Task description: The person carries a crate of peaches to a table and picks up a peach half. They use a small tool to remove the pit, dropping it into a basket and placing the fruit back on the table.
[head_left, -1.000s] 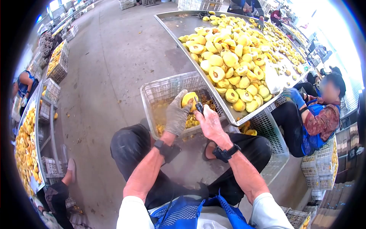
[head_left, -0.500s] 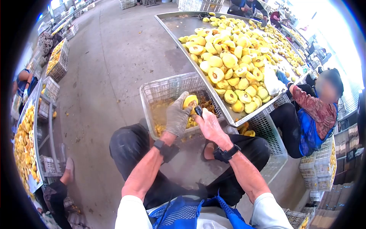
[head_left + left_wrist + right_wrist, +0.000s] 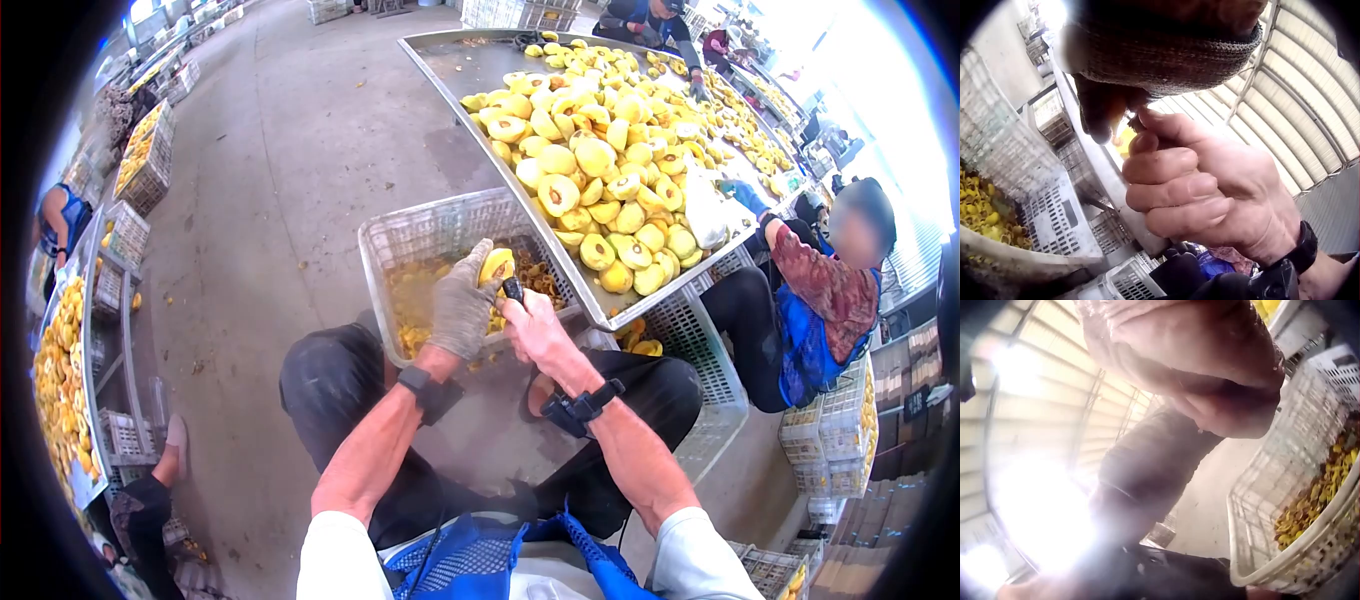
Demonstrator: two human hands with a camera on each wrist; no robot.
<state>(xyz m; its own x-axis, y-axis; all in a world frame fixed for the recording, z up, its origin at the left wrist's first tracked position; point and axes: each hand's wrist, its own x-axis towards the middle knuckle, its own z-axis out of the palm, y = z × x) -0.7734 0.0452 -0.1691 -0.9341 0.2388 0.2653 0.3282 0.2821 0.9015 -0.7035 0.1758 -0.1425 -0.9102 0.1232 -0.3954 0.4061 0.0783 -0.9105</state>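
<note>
My gloved left hand (image 3: 462, 305) holds a yellow peach half (image 3: 496, 264), its reddish hollow showing, over a white plastic crate (image 3: 440, 212). Bare fingers of my right hand (image 3: 540, 328) curl round the black handle of a small tool (image 3: 513, 289), whose working end is at the fruit and mostly hidden. In the left wrist view the right hand (image 3: 1191, 181) has its fingers folded close under the glove (image 3: 1166, 56). Yellow and brown scraps (image 3: 1316, 500) lie in the crate below both hands, seen in the right wrist view.
A metal-rimmed table (image 3: 520, 195) heaped with peach halves (image 3: 595, 155) stands at the front right, overhanging the crate. Another crate (image 3: 705, 350) sits by my right knee. A person in a blue vest (image 3: 815, 320) sits on the right. More fruit (image 3: 62, 365) covers a table at left.
The peach half has turned slightly in the left hand, and the tool has shifted a little against it. Both hands keep their hold. The person at right has reached an arm toward the table.
</note>
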